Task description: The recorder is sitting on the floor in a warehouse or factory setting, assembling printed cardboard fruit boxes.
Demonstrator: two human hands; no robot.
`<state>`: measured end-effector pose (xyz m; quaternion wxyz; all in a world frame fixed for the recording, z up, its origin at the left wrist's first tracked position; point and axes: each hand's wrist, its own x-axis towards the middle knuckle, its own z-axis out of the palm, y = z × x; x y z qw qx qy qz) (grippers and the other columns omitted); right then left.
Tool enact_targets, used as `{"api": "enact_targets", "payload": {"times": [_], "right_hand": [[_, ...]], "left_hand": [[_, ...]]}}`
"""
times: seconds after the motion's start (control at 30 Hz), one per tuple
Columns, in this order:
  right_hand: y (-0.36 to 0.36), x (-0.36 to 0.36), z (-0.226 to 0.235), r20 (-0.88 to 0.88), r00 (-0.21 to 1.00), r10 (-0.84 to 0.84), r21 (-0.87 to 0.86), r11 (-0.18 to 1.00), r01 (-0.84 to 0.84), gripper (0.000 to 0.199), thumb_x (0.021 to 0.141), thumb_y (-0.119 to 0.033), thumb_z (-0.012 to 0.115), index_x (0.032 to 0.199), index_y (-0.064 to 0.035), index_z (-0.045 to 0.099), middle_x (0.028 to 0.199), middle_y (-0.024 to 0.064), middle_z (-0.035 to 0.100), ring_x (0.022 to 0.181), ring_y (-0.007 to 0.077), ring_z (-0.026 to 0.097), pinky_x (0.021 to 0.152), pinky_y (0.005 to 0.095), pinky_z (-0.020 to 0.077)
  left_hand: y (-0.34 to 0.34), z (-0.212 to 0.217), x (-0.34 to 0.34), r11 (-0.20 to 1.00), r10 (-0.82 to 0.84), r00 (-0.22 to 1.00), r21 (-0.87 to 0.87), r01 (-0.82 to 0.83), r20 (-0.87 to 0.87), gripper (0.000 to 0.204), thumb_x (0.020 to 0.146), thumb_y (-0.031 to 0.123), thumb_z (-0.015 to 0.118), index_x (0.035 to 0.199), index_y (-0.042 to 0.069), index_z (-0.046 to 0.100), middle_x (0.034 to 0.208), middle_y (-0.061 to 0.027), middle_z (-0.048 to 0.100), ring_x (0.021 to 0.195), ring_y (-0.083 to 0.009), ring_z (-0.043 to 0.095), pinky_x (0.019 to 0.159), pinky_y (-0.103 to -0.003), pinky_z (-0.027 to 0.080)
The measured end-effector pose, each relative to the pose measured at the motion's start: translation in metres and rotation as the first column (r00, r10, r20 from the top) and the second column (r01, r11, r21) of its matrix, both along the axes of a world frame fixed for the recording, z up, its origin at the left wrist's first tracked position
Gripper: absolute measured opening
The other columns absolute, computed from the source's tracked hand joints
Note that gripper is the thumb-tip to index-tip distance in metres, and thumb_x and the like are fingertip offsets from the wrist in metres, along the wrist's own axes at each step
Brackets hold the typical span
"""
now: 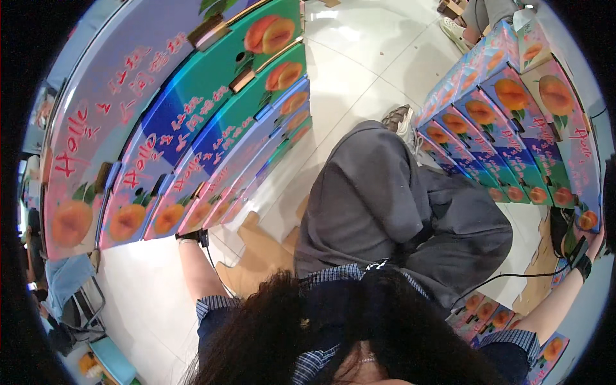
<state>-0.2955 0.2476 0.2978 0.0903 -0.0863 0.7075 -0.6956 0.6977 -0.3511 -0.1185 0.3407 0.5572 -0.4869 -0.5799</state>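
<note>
I sit on the floor in grey trousers [385,199]. My left forearm [196,269] reaches up to a leaning stack of flat cartons [192,128] in blue, green and pink, each printed with an orange fruit. The left hand is hidden behind the stack's lower edge; only the black wristband [192,237] shows. My right hand [598,242] is stretched out to the right, at the low end of a second row of similar cartons [507,128]. Only a sliver of it shows at the picture's rim, above a black wristband [584,267].
Brown cardboard pieces [256,253] lie on the white tiled floor [359,58] by my left knee. More fruit-printed cartons [487,314] sit at lower right, with a black cable [513,276] running over them. Another person's shoes [457,29] are at the top. A chair frame [86,311] stands lower left.
</note>
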Motion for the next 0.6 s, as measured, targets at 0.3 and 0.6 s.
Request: {"api": "enact_targets", "payload": {"times": [0.3,0.6], "right_hand": [[-0.042,0.051,-0.004,0.175,0.971,0.161,-0.071,0.986,-0.151,0.043,0.079,-0.026,0.054,0.117,-0.0093,0.041,0.113,0.0123,0.047,0.100,0.0250,0.047,0.086,0.0441,0.0406],[-0.058,0.077,-0.007,0.119,0.987,0.111,-0.132,0.987,-0.095,0.042,0.078,-0.028,0.056,0.114,-0.0086,0.044,0.111,0.0108,0.048,0.099,0.0246,0.047,0.083,0.0397,0.0426]], "left_hand": [[-0.026,0.020,-0.048,0.990,0.137,0.984,-0.006,-0.138,-0.111,0.043,0.080,0.029,0.053,0.114,0.003,0.045,0.111,-0.0106,0.050,0.099,-0.0231,0.048,0.084,-0.034,0.040],[-0.053,0.030,-0.073,0.979,0.195,0.956,-0.018,-0.204,-0.219,0.041,0.082,0.028,0.051,0.113,0.002,0.045,0.110,-0.0118,0.050,0.099,-0.0232,0.047,0.084,-0.034,0.039]]}}
